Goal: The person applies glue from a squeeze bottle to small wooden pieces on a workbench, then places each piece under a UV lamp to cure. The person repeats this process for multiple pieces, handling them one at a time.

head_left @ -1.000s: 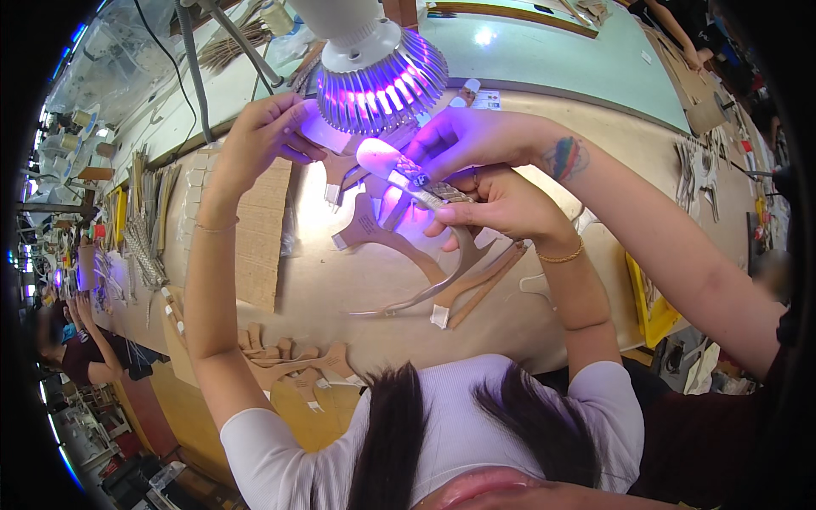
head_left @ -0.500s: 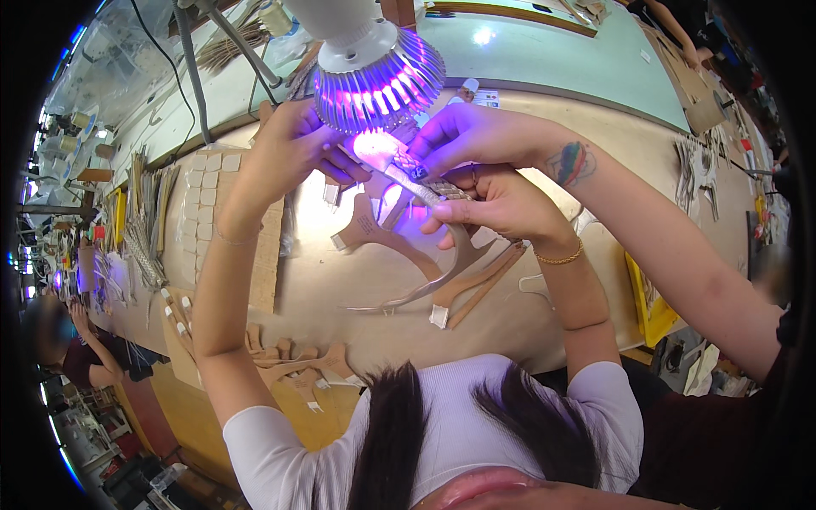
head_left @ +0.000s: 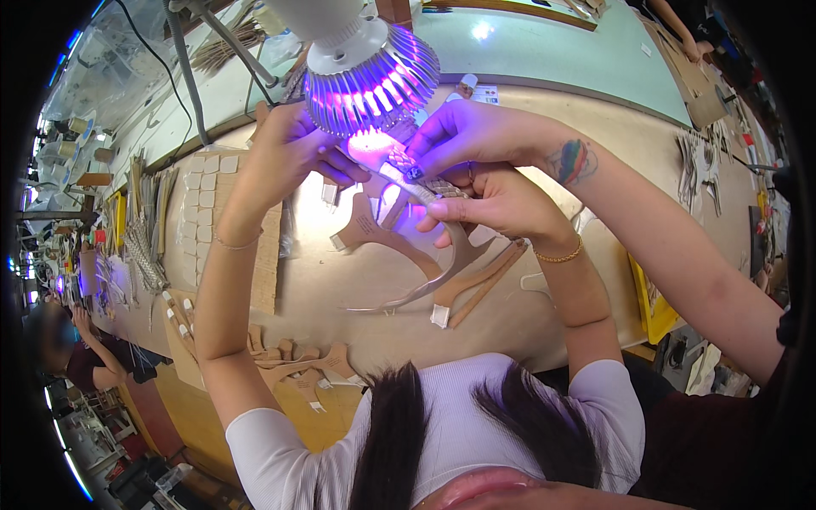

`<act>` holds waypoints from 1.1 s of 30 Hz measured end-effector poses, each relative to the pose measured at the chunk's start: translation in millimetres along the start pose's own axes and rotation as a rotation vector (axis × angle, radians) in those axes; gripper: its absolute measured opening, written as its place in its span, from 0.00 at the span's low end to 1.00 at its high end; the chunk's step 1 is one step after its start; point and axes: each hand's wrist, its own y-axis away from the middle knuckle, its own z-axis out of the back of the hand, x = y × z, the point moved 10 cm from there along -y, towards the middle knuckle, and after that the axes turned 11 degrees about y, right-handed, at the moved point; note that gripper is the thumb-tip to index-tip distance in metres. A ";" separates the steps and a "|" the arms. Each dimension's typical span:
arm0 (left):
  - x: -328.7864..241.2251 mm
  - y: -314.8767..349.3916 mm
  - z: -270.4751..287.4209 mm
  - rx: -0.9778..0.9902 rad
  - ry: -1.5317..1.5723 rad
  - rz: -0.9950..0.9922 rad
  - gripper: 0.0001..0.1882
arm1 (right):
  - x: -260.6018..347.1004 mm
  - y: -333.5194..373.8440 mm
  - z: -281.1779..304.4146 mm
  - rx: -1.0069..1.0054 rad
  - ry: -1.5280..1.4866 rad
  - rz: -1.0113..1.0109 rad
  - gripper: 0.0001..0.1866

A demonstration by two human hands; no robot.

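Observation:
A pale, curved strap piece with a woven section (head_left: 398,177) lies under a finned lamp (head_left: 371,81) glowing purple. My right hand (head_left: 489,204) pinches it between thumb and fingers on its right side. My left hand (head_left: 302,153) is closed at the piece's far left end, close below the lamp; its fingertips are partly lost in the glare. From the right, another person's hand (head_left: 459,140), on a tattooed forearm, presses its fingertips on the woven section. A thin tail of strap (head_left: 399,299) curves down toward me.
Tan forked pieces (head_left: 365,228) with pale ends lie on the brown-covered table (head_left: 340,327) beneath the hands. More such pieces (head_left: 306,365) sit at the near left edge. A sheet of pale squares (head_left: 212,191) is on the left, a yellow tray (head_left: 650,297) on the right.
The lamp appears slightly farther left in view. My hands and the other person's hand stay almost where they were on the strap piece.

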 end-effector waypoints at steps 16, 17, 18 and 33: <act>3.9 0.6 3.3 -0.009 0.040 0.027 0.09 | 1.3 -0.6 -0.1 0.009 -0.034 0.003 0.16; 4.1 0.7 4.5 -0.027 0.040 0.026 0.09 | -0.5 -0.9 0.1 0.007 -0.027 -0.016 0.16; 4.5 0.9 5.7 -0.046 0.039 0.026 0.09 | 1.5 -1.1 0.0 0.009 -0.030 0.003 0.16; 8.6 -1.4 6.6 -0.045 0.040 0.059 0.08 | 3.4 -0.3 0.5 0.009 -0.003 0.003 0.16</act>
